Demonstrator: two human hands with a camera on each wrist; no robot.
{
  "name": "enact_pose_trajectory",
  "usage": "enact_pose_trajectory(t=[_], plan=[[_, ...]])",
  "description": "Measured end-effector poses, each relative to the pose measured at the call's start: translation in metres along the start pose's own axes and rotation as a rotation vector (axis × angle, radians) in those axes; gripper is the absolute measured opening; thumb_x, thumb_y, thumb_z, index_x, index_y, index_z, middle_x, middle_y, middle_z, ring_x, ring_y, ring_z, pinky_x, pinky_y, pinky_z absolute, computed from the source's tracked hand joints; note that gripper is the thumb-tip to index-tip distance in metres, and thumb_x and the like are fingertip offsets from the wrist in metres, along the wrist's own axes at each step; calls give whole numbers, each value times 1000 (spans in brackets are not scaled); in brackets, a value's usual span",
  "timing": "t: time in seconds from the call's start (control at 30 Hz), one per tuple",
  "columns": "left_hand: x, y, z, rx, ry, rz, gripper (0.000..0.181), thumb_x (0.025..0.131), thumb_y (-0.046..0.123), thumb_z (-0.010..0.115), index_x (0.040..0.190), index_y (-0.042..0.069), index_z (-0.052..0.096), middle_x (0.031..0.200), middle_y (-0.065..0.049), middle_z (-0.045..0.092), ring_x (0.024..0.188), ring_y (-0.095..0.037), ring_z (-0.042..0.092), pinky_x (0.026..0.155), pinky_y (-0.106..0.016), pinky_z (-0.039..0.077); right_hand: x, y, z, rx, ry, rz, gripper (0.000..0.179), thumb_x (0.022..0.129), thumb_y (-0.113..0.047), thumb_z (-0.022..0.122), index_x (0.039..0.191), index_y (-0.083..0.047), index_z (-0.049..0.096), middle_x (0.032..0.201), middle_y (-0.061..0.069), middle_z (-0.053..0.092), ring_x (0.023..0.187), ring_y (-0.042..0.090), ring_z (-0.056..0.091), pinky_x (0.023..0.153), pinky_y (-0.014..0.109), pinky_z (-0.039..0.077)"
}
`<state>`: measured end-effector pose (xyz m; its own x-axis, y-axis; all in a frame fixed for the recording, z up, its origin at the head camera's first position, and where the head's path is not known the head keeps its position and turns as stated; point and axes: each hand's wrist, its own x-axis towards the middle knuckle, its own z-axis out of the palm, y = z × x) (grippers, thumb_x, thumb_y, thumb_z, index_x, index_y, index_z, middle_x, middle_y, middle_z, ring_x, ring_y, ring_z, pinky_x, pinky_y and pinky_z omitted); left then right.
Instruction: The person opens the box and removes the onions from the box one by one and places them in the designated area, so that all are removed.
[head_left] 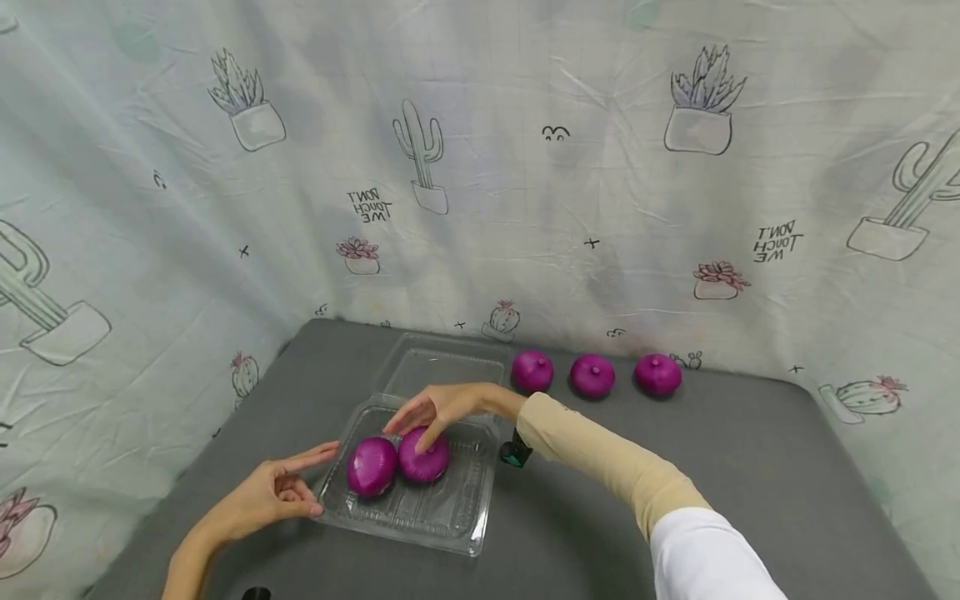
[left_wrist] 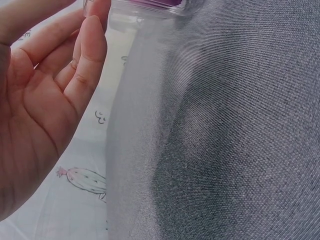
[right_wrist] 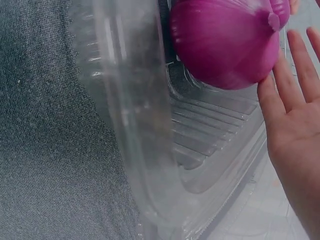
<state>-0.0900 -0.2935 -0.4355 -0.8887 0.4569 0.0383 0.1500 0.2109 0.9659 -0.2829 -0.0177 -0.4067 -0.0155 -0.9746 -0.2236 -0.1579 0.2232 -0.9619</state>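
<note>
A clear plastic clamshell container (head_left: 450, 533) lies unfolded on the table, its lid (head_left: 408, 375) spread toward the back. Two purple onions sit side by side in its base: a left onion (head_left: 371, 467) and a right onion (head_left: 424, 460). My right hand (head_left: 446, 404) reaches over the right onion, thumb across its front and fingers extended behind it. In the right wrist view, straight fingers (right_wrist: 272, 97) touch an onion (right_wrist: 225, 40) without curling round it. At the container's left edge, my left hand (head_left: 273, 492) touches the rim with its fingertips, fingers loosely extended.
Along the back of the grey table (head_left: 675, 483) stand three more purple onions, left (head_left: 532, 370), middle (head_left: 592, 376) and right (head_left: 657, 375). A printed curtain (head_left: 525, 183) hangs behind the table. A small black object (head_left: 515, 452) shows below the right wrist.
</note>
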Motion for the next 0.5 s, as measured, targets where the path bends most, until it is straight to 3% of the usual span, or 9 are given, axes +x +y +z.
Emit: enact_pose_trajectory(t=[0.23,0.33,0.5], plan=[[-1,0,3,-13,-6,32,66,86,-9,64,142,-16,29,145,14,45,73,-12,65,50,-38,43,-8,5,2,98,-132,55,55,85,18,60,137,10,44,135,27,50,125,45,45,96,33,45],[0,0,3,-10,1,23,67,86,-8,65,142,-15,30,144,14,45,73,-10,64,49,-37,42,-14,8,3,62,-197,103,56,84,17,62,137,9,46,140,21,48,131,37,42,100,29,41],[-2,1,2,3,2,23,67,86,-7,65,142,-15,29,145,16,43,72,-12,65,51,-34,44,-22,13,5,-32,-282,167,60,79,15,69,136,4,50,149,10,40,133,8,39,102,24,36]])
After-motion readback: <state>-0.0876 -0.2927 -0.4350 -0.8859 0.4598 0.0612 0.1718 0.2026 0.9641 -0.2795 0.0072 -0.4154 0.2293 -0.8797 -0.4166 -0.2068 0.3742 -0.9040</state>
